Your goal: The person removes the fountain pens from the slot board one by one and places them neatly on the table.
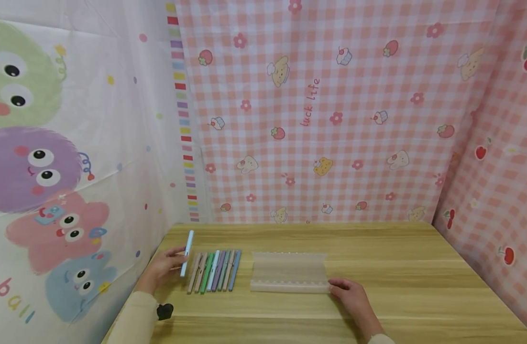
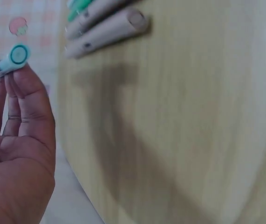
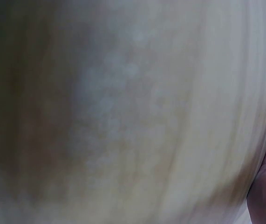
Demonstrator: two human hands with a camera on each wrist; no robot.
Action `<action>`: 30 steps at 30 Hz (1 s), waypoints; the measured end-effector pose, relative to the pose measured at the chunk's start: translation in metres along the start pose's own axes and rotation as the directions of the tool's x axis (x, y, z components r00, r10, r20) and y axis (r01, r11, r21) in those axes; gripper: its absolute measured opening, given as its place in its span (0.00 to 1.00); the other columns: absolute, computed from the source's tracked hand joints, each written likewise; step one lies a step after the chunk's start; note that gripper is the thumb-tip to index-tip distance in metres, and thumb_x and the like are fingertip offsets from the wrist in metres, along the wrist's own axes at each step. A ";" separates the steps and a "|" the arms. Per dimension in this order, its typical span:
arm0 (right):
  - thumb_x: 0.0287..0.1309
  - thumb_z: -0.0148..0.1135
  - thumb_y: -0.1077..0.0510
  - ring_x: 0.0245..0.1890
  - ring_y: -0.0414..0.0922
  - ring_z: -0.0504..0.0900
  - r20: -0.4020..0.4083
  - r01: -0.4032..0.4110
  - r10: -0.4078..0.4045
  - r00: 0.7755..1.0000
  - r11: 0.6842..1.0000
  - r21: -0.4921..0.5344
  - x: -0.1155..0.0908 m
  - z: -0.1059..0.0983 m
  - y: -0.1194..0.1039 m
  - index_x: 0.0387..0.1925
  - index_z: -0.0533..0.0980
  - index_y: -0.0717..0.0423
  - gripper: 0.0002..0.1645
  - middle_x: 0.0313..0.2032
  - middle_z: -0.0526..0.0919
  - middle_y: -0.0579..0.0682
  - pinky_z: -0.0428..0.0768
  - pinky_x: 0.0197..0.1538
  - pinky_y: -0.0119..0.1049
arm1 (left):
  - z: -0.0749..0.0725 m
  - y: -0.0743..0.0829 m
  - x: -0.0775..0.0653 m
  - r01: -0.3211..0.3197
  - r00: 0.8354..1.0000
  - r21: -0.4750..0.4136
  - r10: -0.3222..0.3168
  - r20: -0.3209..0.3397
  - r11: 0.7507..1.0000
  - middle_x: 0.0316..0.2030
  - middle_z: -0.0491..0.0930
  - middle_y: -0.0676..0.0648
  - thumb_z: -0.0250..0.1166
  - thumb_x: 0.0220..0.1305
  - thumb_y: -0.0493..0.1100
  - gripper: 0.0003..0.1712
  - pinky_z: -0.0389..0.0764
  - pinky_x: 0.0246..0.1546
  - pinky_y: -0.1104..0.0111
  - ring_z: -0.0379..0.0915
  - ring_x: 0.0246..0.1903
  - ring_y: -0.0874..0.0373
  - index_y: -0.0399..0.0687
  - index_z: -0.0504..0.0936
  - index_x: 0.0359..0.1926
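Note:
My left hand [image 1: 165, 265] holds a light blue marker pen [image 1: 189, 242] near-upright above the table's left side, pinched between thumb and fingers. In the left wrist view the round end of this marker pen [image 2: 19, 54] faces the camera. Just right of that hand, several capped marker pens [image 1: 206, 273] lie side by side in a row, in beige, green, light blue, purple and blue. A translucent plastic pen case [image 1: 289, 270] lies flat and opened out, with a scalloped strip along its front. My right hand [image 1: 351, 296] grips the case's front right corner with thumb and fingertips.
The wooden table [image 1: 401, 286] carries all of this. Behind it hangs a pink checked cloth [image 1: 319, 143], and a white cloth with cartoon figures [image 1: 130, 143] runs down the left side. A small black object [image 1: 165, 311] shows at the left cuff.

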State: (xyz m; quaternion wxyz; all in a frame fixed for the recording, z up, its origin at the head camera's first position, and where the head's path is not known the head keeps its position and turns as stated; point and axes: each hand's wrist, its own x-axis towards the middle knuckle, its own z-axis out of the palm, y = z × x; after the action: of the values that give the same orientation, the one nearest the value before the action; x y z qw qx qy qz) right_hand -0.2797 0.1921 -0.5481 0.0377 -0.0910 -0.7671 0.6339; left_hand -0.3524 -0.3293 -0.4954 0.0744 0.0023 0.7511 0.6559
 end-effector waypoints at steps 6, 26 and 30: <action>0.60 0.65 0.68 0.36 0.39 0.81 0.001 0.002 -0.002 1.000 1.000 -0.002 0.000 0.000 0.001 0.46 0.80 0.74 0.14 0.43 0.85 0.58 0.80 0.39 0.28 | -0.002 -0.007 -0.010 0.086 0.993 0.054 -0.082 -0.084 0.995 0.44 0.82 0.40 0.62 0.68 0.33 0.32 0.79 0.40 0.65 0.78 0.44 0.51 0.25 0.63 0.68; 0.60 0.65 0.67 0.36 0.39 0.81 -0.001 0.007 -0.007 1.000 1.000 -0.012 0.002 0.000 0.003 0.46 0.80 0.73 0.14 0.41 0.85 0.57 0.80 0.38 0.27 | 0.000 -0.026 -0.013 0.132 0.990 0.092 -0.127 -0.061 0.987 0.38 0.82 0.47 0.63 0.66 0.32 0.32 0.81 0.38 0.63 0.77 0.37 0.56 0.23 0.63 0.67; 0.60 0.66 0.67 0.36 0.39 0.81 -0.001 0.008 -0.008 1.000 1.000 -0.026 0.003 0.000 0.004 0.46 0.81 0.73 0.14 0.41 0.85 0.56 0.80 0.39 0.27 | 0.001 -0.029 -0.012 0.134 0.989 0.076 -0.129 -0.070 0.988 0.38 0.83 0.47 0.63 0.66 0.32 0.31 0.82 0.38 0.63 0.77 0.37 0.57 0.23 0.64 0.66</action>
State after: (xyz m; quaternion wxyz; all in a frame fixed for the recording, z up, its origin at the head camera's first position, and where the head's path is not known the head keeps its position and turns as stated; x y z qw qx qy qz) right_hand -0.2818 0.1934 -0.5518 0.0397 -0.0888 -0.7755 0.6238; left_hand -0.3380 -0.3332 -0.5225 0.0928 -0.0656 0.7776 0.6184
